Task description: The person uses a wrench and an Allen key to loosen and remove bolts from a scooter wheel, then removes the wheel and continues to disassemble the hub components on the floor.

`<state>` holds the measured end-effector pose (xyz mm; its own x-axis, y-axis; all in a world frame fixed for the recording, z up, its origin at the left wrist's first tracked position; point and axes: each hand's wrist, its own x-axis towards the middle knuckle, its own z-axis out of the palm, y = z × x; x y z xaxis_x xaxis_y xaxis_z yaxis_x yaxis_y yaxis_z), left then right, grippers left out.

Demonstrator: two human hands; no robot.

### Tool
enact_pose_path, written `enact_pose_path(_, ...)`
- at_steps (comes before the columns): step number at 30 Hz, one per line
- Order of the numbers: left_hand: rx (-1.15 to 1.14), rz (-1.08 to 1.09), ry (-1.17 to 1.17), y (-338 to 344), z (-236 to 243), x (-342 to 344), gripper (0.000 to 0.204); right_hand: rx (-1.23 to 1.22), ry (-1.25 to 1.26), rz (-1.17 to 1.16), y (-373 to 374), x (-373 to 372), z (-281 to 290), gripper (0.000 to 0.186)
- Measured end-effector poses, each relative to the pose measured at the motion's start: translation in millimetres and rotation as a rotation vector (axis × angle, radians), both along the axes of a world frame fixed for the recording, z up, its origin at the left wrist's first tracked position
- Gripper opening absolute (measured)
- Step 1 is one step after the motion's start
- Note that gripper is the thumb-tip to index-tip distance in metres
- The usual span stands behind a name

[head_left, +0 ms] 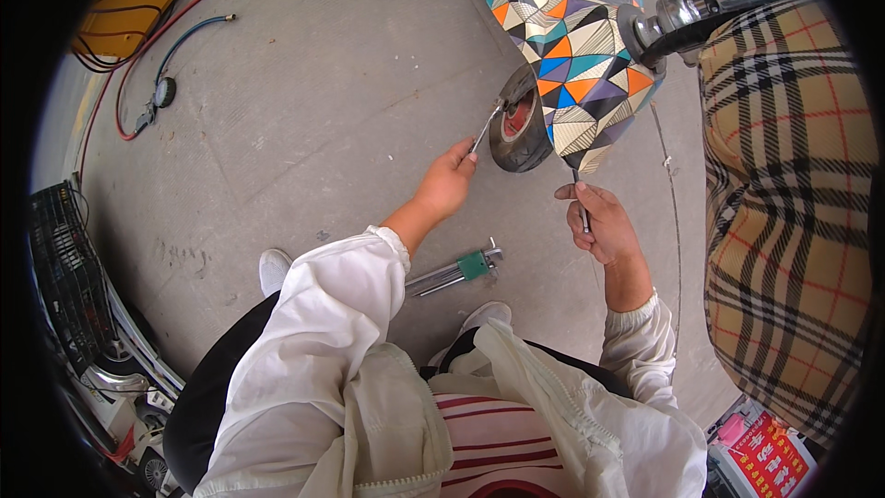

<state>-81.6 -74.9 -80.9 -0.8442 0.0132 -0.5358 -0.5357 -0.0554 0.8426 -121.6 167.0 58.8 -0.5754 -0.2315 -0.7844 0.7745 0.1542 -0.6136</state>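
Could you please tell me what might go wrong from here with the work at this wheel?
The silver tool in the left hand might slip off the wheel. The slim tool in the right hand, close to the patterned body, could scratch it. The green-clipped metal rods near the right shoe might get stepped on.

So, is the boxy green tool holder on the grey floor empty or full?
Not empty: slim silvery metal rods stick out of the holder. Cannot tell whether it is full.
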Motion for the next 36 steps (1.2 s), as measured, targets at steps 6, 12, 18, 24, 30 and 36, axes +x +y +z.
enact_pose_path(6, 0.045, -0.001, -0.020, 2, -2, 0, 0.047, -0.013, 0.009, -0.001, -1, 1, -2, 0.043)
enact_pose_path(12, 0.127, 0.037, -0.117, 3, 11, -2, 0.046, -0.087, -0.017, -0.007, 3, 7, -13, 0.040)
enact_pose_path(18, 0.421, 0.228, -0.417, 11, 94, -31, 0.022, 0.072, 0.026, 0.136, 0, 33, -80, 0.033)
enact_pose_path(24, 0.743, 0.562, -0.725, 11, 129, -86, 0.012, 0.306, 0.187, 0.262, -16, 28, -140, 0.032)
enact_pose_path(30, 0.361, 0.334, -0.436, -19, 121, -58, 0.012, 0.243, 0.131, 0.219, -6, 34, -124, 0.035)
enact_pose_path(36, -0.139, -0.026, -0.048, -29, 36, -8, 0.037, 0.063, 0.000, 0.031, -5, 17, -19, 0.041)
